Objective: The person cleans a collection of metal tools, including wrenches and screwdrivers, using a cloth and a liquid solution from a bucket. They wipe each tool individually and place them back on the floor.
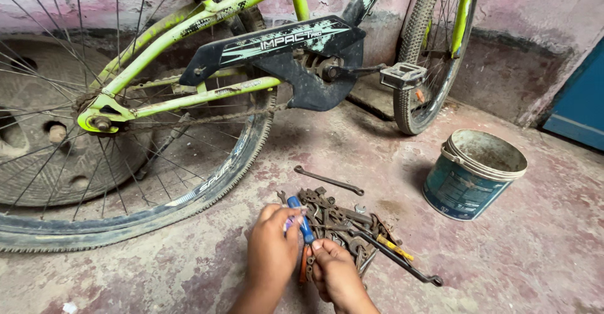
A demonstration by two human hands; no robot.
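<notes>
hands first, closest to me: my left hand (272, 248) is curled around a blue-handled tool (301, 218), fingers pressed onto the handle so it is pinched firmly, the blue end poking up past my knuckles. my right hand (336, 273) sits just beside it, fingertips down on the near edge of the tool pile (343, 226); an orange-handled tool (304, 265) lies between the two hands, but i cannot tell whether the right fingers actually close on it or merely rest there.

judging from this, the sorting goes best if i lift one piece at a time straight up, since the rusty spanners are interlocked and dragging would pull the whole heap along. i would steady the pile with the right hand while the left draws its tool free, and watch the long dark spanner (402, 262) that juts out to the right.

beyond the heap a single thin wrench (329, 180) lies apart on the floor (522, 257), which is rough concrete, stained pinkish and dusty. to the right stands a dirty blue-green bucket (472, 174). farther back a lime-green bicycle (207, 18) leans by the wall (522, 12), its rear wheel (126, 138) near my left, black chain guard (277, 46) and pedal (402, 75) in the middle. a blue door edge (582, 100) shows far right.
</notes>
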